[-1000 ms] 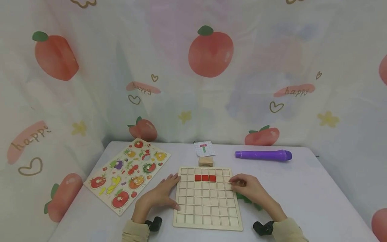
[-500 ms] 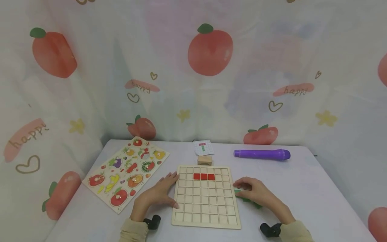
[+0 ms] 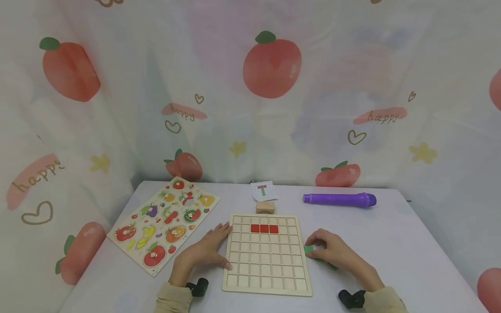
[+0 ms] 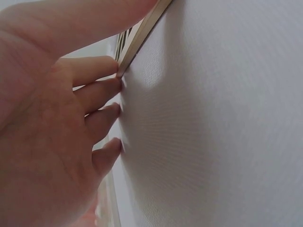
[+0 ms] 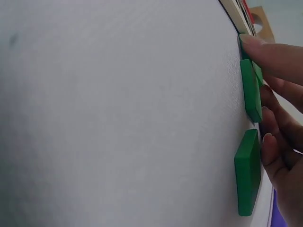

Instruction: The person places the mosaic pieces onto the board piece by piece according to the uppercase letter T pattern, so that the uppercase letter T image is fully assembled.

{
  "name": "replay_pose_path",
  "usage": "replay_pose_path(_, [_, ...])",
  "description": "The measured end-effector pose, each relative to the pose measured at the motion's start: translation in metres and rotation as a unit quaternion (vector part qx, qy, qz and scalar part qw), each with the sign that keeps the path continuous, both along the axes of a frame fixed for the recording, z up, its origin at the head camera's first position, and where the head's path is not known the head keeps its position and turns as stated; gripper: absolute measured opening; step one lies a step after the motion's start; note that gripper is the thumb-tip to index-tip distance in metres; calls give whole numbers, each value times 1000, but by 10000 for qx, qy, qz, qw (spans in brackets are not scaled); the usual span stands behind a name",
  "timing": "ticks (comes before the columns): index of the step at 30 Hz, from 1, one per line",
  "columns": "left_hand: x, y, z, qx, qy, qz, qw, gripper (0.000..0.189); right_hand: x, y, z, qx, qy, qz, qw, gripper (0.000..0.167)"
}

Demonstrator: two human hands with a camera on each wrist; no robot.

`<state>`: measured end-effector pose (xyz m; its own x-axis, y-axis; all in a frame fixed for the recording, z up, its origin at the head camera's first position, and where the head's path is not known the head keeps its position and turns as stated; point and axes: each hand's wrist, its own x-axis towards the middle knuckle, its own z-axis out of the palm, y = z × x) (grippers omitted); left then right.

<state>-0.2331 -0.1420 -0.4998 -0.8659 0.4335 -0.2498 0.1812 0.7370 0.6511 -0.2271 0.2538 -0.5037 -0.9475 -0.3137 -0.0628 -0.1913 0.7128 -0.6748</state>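
A wooden grid board (image 3: pixel 266 261) lies flat on the table, with three red square tiles (image 3: pixel 264 228) side by side near its far edge. My left hand (image 3: pixel 205 248) rests along the board's left edge, its fingers extended and the thumb at the near part of that edge. Just off the right edge, my right hand (image 3: pixel 332 248) pinches a green tile (image 3: pixel 308 249) between thumb and fingers. In the right wrist view, one green tile (image 5: pixel 252 90) lies close to the thumb, and another (image 5: pixel 247 172) lies below the curled fingers.
A wooden block (image 3: pixel 265 208) stands behind the board, with a pattern card (image 3: pixel 263 191) marked with a red and green T behind it. A fruit puzzle board (image 3: pixel 164 226) lies at left. At the back right is a purple microphone-shaped object (image 3: pixel 339 200).
My right hand has shifted from the board's right edge slightly right and nearer, to the green tiles, and now pinches one. The left hand stays at the board's left edge.
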Motion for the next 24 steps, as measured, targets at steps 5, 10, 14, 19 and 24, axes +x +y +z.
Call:
replay_pose_path(5, [0,0,1,20,-55,50,10000,109,-1,-3,2,34,37,-39,10000,23])
replay_pose_path(10, [2,1,6,97,-21,24,9999,109,-2,-4,2,161,90,-91,9998,27])
replay_pose_path(14, [3,2,9,186,-3,-9,9998,109,-4,-4,1,265,223,-54,9994,23])
replay_pose_path(19, [3,2,8,174,15,10,9998,109,-6,-5,3,304,418,-51,9986,21])
replay_pose_path(24, [3,2,7,131,19,40,9999,110,-10,-6,8,263,582,-163,9978,11])
